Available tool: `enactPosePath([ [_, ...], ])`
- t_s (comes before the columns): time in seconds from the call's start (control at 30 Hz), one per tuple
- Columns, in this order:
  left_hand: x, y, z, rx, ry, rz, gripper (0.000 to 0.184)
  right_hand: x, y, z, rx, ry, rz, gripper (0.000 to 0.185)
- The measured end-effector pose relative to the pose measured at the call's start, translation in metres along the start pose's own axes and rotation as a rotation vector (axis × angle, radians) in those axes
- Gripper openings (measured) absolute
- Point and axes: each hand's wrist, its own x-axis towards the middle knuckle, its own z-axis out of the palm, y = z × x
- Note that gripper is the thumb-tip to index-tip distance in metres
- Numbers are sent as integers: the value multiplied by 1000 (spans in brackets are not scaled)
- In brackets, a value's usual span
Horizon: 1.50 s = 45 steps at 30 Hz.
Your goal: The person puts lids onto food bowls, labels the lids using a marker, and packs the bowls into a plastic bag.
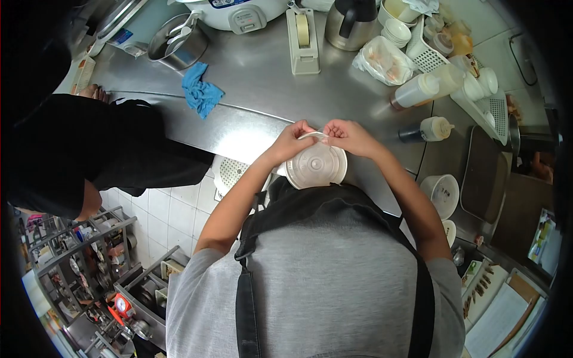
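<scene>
Close against the apron at the counter's front edge is a round container with a translucent lid point(316, 163). My left hand point(293, 141) pinches the far left part of its rim, fingers closed. On the far right part of the rim, my right hand point(348, 136) is closed too, thumb and fingertips pressed together. Between the two hands a thin white strip or edge shows along the rim; whether it belongs to the lid or to a bag I cannot tell. The fingertips nearly meet above the lid.
On the steel counter point(256, 77) are a blue cloth point(202, 90), a tape dispenser point(304, 42), a metal pot point(178, 48), a filled plastic bag point(385, 61) and squeeze bottles point(418, 90). A person in black point(89, 143) stands at the left.
</scene>
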Motion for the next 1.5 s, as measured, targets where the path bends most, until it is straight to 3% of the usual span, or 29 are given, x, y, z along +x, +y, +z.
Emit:
enactPosePath([
  [0.23, -2, 13, 8, -92, -116, 2, 11, -2, -20, -18, -26, -285, 65, 19],
  [0.33, 0, -1, 6, -203, 5, -167, 16, -1, 3, -12, 352, -149, 208, 20],
  [0.43, 0, -7, 14, -399, 163, -93, 25, -14, 3, 7, 721, 71, 222, 21],
  [0.53, 6, 0, 10, -296, 136, 21, 33, -15, 8, 19, 620, 259, 65, 24],
  [0.63, 27, -2, 3, -238, 43, 68, 35, -7, 20, 34, 166, 572, -87, 22],
  [0.67, 32, -6, 2, -192, 25, 95, 35, -6, 17, 35, -175, 673, -309, 21],
  [0.8, 23, 19, 6, 28, 340, 215, 28, -5, 7, 16, -599, 701, -415, 23],
  [0.9, 27, 29, -26, 51, 454, 271, 24, 8, -7, -10, -303, 752, -281, 26],
  [1.03, 52, 57, -55, 224, 430, 330, 27, 73, -41, -46, 120, 507, -89, 46],
  [1.07, 58, 66, -56, 327, 449, 313, 31, 95, -47, -51, 131, 492, -22, 55],
  [1.17, 81, 74, -60, 519, 448, 255, 34, 166, -31, -71, 106, 507, 155, 53],
  [1.3, 103, 79, -69, 675, 442, 186, 34, 178, -54, -63, 377, 603, 116, 36],
  [1.43, 121, 64, -85, 558, 380, 239, 41, 147, -66, -39, 381, 603, -159, 27],
  [1.5, 123, 66, -86, 351, 383, 208, 48, 115, -62, -21, 124, 660, -252, 23],
])
